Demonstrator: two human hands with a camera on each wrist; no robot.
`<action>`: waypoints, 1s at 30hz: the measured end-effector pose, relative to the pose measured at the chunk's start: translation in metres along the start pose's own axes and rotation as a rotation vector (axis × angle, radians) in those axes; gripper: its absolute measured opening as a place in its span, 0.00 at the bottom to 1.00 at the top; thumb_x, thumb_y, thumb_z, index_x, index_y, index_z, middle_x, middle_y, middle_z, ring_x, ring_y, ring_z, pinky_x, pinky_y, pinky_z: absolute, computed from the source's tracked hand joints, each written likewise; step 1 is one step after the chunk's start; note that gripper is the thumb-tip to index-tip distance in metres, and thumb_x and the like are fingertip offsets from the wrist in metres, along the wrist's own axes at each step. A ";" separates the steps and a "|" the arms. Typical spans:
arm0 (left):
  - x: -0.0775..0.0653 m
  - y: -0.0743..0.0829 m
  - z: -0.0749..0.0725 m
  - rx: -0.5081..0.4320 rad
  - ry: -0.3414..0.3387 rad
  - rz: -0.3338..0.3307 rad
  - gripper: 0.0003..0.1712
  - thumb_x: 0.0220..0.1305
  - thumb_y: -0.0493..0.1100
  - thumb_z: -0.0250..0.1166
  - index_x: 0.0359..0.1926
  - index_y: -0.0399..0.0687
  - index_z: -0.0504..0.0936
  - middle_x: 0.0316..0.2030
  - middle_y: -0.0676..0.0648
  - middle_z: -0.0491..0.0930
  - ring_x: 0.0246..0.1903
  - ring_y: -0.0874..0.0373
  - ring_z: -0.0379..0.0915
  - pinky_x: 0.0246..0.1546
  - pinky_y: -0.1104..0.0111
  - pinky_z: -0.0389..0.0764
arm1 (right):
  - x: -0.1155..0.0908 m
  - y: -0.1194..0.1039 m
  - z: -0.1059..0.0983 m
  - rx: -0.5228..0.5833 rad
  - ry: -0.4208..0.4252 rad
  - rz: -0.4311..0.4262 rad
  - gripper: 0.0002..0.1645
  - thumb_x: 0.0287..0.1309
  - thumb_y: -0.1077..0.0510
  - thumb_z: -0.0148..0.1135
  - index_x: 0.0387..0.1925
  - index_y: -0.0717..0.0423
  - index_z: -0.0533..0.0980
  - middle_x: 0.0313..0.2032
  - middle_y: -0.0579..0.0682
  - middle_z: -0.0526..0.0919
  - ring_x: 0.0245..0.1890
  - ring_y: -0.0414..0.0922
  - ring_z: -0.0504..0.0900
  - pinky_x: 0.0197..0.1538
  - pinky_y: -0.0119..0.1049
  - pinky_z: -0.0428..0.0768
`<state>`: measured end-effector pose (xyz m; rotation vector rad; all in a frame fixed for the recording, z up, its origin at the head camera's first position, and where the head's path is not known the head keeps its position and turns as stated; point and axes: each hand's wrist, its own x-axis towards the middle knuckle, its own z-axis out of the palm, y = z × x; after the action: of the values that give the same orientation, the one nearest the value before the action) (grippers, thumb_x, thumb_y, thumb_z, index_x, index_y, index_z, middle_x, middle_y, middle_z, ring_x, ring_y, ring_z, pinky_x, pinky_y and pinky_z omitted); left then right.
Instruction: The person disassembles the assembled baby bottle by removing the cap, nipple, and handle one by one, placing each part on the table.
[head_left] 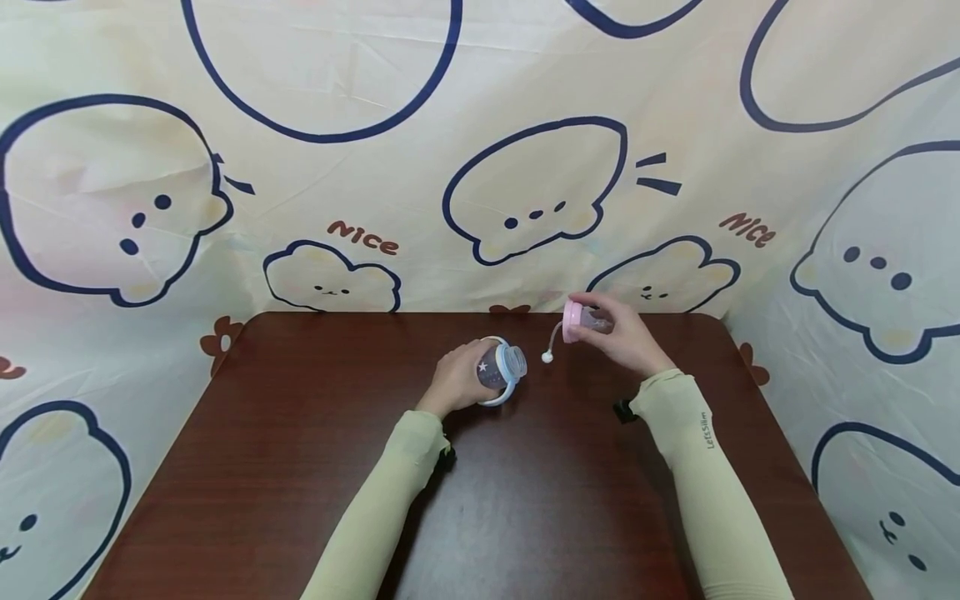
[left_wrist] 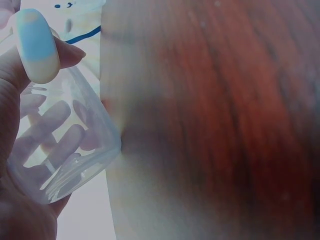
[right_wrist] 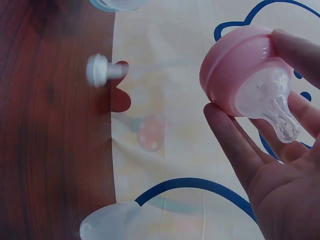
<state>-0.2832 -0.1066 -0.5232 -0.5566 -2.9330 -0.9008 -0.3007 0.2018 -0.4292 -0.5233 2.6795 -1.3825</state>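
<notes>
A clear baby bottle [head_left: 492,369] with star marks and pale blue handles sits in the grip of my left hand [head_left: 456,379]. It tilts above the table, its uncapped mouth facing right. In the left wrist view, fingers show through the clear bottle wall [left_wrist: 97,125], and a thumb passes by the blue and cream handle [left_wrist: 37,45]. Right of it, my right hand [head_left: 628,340] pinches the pink collar [right_wrist: 240,65] of a bottle top between thumb and fingers. Its clear teat [right_wrist: 272,100] points toward the palm. A thin straw with a white weighted end [head_left: 547,357] hangs from the collar, apart from the bottle.
Both hands are over the far part of a dark brown wooden table [head_left: 300,467]. A cream cloth with cartoon drawings [head_left: 525,83] rises behind and beside it. A translucent rounded piece [right_wrist: 107,222], its kind unclear, is cut off low in the right wrist view.
</notes>
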 end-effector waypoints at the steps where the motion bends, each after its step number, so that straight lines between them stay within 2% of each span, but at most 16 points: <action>1: 0.000 0.000 0.000 -0.001 0.000 -0.002 0.50 0.43 0.49 0.85 0.69 0.56 0.74 0.59 0.48 0.81 0.55 0.48 0.77 0.57 0.47 0.77 | 0.000 0.000 0.001 0.001 -0.001 0.002 0.36 0.66 0.49 0.70 0.73 0.44 0.70 0.70 0.56 0.70 0.69 0.63 0.71 0.68 0.64 0.71; 7: -0.001 0.000 0.001 -0.018 0.000 -0.012 0.50 0.43 0.49 0.85 0.70 0.56 0.74 0.60 0.48 0.81 0.56 0.48 0.76 0.57 0.46 0.77 | 0.000 0.004 0.005 -0.010 0.004 0.010 0.35 0.66 0.51 0.70 0.71 0.44 0.71 0.69 0.56 0.72 0.67 0.62 0.72 0.65 0.64 0.74; 19: -0.002 0.000 0.002 -0.013 0.004 0.009 0.49 0.44 0.48 0.84 0.69 0.56 0.74 0.60 0.48 0.81 0.55 0.48 0.77 0.56 0.47 0.78 | 0.002 0.013 0.018 -0.019 -0.009 0.030 0.34 0.64 0.53 0.72 0.69 0.47 0.70 0.67 0.55 0.74 0.64 0.59 0.74 0.64 0.59 0.78; 30: -0.002 -0.001 -0.001 -0.018 0.011 0.010 0.49 0.44 0.49 0.84 0.70 0.56 0.74 0.60 0.48 0.81 0.55 0.48 0.77 0.55 0.47 0.78 | -0.003 0.021 0.015 -0.057 -0.020 0.029 0.35 0.63 0.53 0.73 0.69 0.49 0.70 0.66 0.55 0.74 0.63 0.59 0.75 0.66 0.61 0.75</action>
<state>-0.2818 -0.1087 -0.5229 -0.5655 -2.9124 -0.9271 -0.3005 0.2023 -0.4552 -0.4989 2.7066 -1.2899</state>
